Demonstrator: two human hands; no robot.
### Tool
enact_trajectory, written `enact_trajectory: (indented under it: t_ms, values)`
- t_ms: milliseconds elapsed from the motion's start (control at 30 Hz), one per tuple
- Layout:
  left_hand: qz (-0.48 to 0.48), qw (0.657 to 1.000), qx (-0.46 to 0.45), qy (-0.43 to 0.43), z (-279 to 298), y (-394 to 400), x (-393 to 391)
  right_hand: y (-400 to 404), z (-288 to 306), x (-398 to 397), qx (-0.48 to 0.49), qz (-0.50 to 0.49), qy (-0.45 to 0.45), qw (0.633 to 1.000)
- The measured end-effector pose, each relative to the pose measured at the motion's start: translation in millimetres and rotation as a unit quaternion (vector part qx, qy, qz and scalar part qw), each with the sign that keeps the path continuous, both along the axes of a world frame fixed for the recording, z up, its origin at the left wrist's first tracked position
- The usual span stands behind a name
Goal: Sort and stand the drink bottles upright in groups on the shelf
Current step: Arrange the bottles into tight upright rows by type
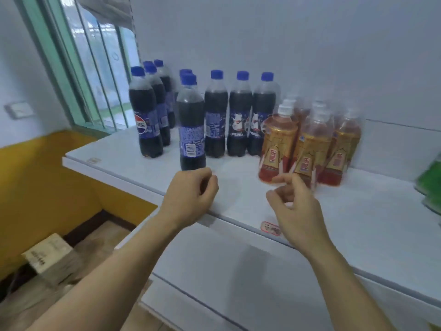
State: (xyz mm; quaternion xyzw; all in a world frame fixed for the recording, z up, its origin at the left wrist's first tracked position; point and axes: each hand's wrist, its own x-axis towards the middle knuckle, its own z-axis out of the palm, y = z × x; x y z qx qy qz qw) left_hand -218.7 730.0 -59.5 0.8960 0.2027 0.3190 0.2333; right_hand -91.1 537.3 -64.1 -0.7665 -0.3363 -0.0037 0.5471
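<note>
Both bare forearms reach in from the bottom edge toward the white shelf [133,161]. Of the two hands, the left hand [191,189] hangs over the shelf's front edge with its fingers curled into the palm and nothing in them, just below the nearest cola bottle [191,125]. The right hand [294,206] hovers with loosely bent fingers and holds nothing; its fingertips [281,179] lie in front of the base of the front tea bottles, though blur hides whether they touch.

Nine dark cola bottles with blue caps stand upright on the shelf: three in a file at the left [146,115], three in a second file led by the nearest one, and three side by side along the back [241,118]. To their right, a tight cluster of amber tea bottles [278,144] with white caps and gold labels stands upright; three form the front row, and at least three more show behind, blurred. Green bottles [430,177] are cut off by the right edge, too blurred to count.

Cardboard boxes [47,256] sit on the floor below at the left.
</note>
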Motion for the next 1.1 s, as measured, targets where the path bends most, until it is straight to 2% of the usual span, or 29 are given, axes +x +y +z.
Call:
enact_trajectory:
  t_ms: [67, 200, 333, 533, 733, 800, 867, 967, 1033, 1100]
  values:
    - [0.042, 0.999, 0.016, 0.021, 4.4, 23.9, -30.1, 26.7, -0.5, -22.7, 0.014, 0.047, 0.005, 0.999]
    - [0.124, 0.987, 0.061, 0.087, 10.9, 89.9, -86.8, 84.2, -3.0, -68.6, -0.039, 0.137, -0.019, 0.990]
    - [0.167, 0.977, 0.102, 0.080, 13.1, 162.7, -124.4, 137.8, -0.8, -92.7, -0.065, 0.176, -0.062, 0.980]
    - [0.128, 0.979, 0.139, 0.080, 16.1, 281.6, -121.3, 235.7, 3.0, -110.0, -0.097, 0.164, -0.140, 0.972]
    - [0.034, 0.963, 0.127, 0.236, 10.4, 385.2, -90.5, 356.0, 4.0, -140.7, -0.156, 0.144, -0.146, 0.966]
    - [0.004, 0.959, 0.132, 0.252, 10.6, 411.6, -83.3, 387.8, 5.8, -148.5, -0.180, 0.122, -0.133, 0.967]
    - [-0.007, 0.968, 0.099, 0.231, 16.2, 435.7, -68.5, 409.6, 5.4, -149.3, -0.201, 0.085, -0.119, 0.968]
    - [-0.003, 0.991, -0.055, 0.120, 27.6, 459.4, -32.9, 420.5, 4.9, -145.9, -0.215, 0.061, -0.100, 0.970]
    - [0.001, 0.980, -0.195, 0.043, 34.4, 467.4, -5.0, 419.4, 4.1, -143.2, -0.206, 0.063, -0.084, 0.973]
    - [-0.005, 0.962, -0.273, 0.029, 33.1, 468.5, 22.0, 414.2, 3.5, -140.9, -0.195, 0.060, -0.072, 0.976]
